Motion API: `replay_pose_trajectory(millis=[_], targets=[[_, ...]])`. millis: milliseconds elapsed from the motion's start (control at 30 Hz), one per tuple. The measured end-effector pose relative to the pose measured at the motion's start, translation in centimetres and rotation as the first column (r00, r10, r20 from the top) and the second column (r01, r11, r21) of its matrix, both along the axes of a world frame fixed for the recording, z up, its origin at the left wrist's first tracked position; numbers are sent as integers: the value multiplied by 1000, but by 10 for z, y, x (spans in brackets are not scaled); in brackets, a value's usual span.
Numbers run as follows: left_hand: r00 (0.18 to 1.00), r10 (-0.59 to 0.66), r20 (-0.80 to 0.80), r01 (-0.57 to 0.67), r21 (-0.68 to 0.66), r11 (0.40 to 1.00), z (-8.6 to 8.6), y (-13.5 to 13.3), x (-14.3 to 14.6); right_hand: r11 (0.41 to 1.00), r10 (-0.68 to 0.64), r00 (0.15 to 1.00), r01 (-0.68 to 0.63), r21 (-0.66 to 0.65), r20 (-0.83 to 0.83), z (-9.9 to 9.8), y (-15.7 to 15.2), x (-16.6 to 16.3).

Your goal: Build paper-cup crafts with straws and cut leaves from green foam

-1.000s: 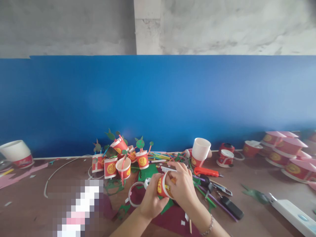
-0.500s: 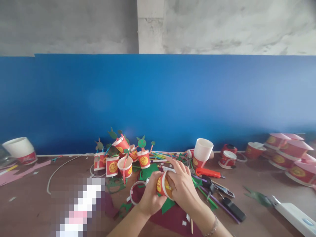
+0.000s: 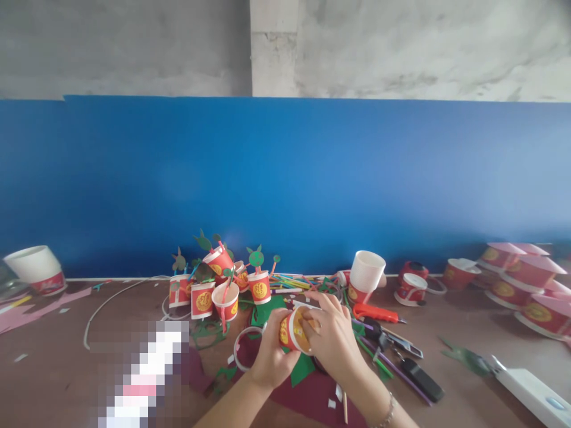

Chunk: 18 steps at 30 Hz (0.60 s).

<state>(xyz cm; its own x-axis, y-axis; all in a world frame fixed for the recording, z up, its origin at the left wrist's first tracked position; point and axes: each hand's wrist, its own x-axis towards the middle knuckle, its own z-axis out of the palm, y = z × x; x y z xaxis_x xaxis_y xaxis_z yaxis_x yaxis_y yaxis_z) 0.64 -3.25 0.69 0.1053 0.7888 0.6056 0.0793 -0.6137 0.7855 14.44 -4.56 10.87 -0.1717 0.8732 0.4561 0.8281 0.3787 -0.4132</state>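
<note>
Both my hands hold one small red paper cup (image 3: 292,330) with a yellow emblem, tipped on its side above the table. My left hand (image 3: 270,355) is curled round the cup's base end from the left. My right hand (image 3: 332,336) wraps the cup's open end, fingers bent into or over the rim. Under the hands lie green felt (image 3: 300,368) and dark red felt (image 3: 312,392) pieces. A white ring (image 3: 241,351) lies just left of my left hand.
A cluster of decorated cups with green leaves (image 3: 220,282) stands behind. Coloured sticks (image 3: 289,282), a white cup on a red one (image 3: 364,274), an orange cutter (image 3: 375,312), black tools (image 3: 414,371), stacked red bowls (image 3: 526,279) and a white device (image 3: 530,389) lie right. A blue wall panel (image 3: 285,178) backs the table.
The cup has shifted slightly left and turned a little between my hands. My right fingers curled closer over its rim. The view drifted slightly.
</note>
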Motion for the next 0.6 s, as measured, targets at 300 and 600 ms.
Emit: replay_pose_trajectory(millis=[300,600], targets=[[997,-81,-18,82,36,996,2,1,1,994,-10,991,24,110,-134,-9,-4,-8],[992,-117,43,118,-15,993,2,-2,4,982,2,980,35,183,-200,-12,-5,-11]])
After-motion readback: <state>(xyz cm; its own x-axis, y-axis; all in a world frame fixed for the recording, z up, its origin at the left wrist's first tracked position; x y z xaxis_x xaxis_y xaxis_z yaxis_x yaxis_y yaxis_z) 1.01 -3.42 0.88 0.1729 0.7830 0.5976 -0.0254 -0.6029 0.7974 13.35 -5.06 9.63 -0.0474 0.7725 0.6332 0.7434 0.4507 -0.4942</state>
